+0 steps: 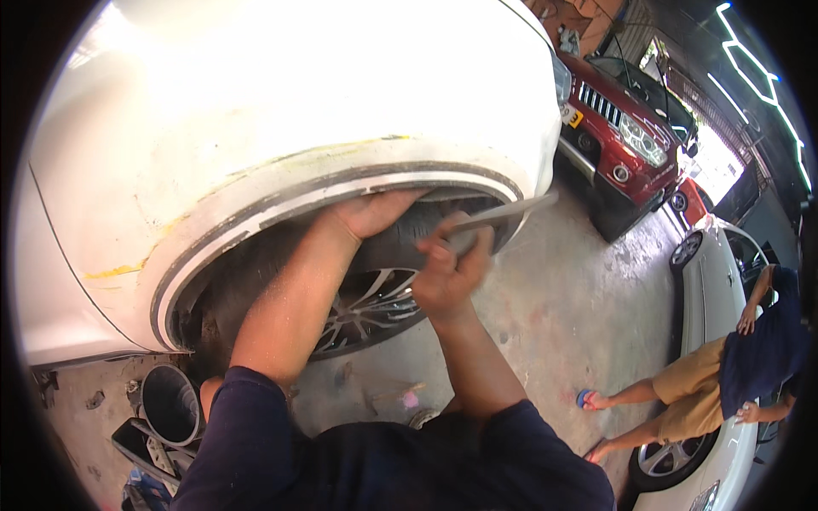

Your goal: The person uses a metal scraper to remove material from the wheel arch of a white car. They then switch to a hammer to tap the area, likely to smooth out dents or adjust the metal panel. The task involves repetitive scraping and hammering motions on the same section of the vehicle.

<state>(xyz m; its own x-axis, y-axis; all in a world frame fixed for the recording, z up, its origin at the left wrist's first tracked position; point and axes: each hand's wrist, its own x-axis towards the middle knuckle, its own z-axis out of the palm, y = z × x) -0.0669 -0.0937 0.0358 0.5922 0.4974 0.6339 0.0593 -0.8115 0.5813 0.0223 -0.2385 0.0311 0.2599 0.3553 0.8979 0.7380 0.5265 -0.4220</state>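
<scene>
A white car's fender point(281, 94) fills the upper left, with a dark, scuffed band along the wheel arch point(281, 207) and yellowish marks above it. My left hand point(375, 213) reaches up under the arch lip, its fingers hidden behind the edge. Below it are the tyre point(388, 249) and the spoked wheel point(362, 319). My right hand point(452, 272) is closed around a long, flat grey tool point(511, 211), in front of the tyre at the arch's right end. Motion blurs the tool, and its exact kind does not show.
A black bucket point(170, 404) and a dark bin point(141, 447) stand at lower left. A red car point(626, 128) is parked ahead at upper right. Another person point(758, 349) in brown shorts leans by a white car point(711, 281) on the right. Concrete floor point(579, 315) lies between.
</scene>
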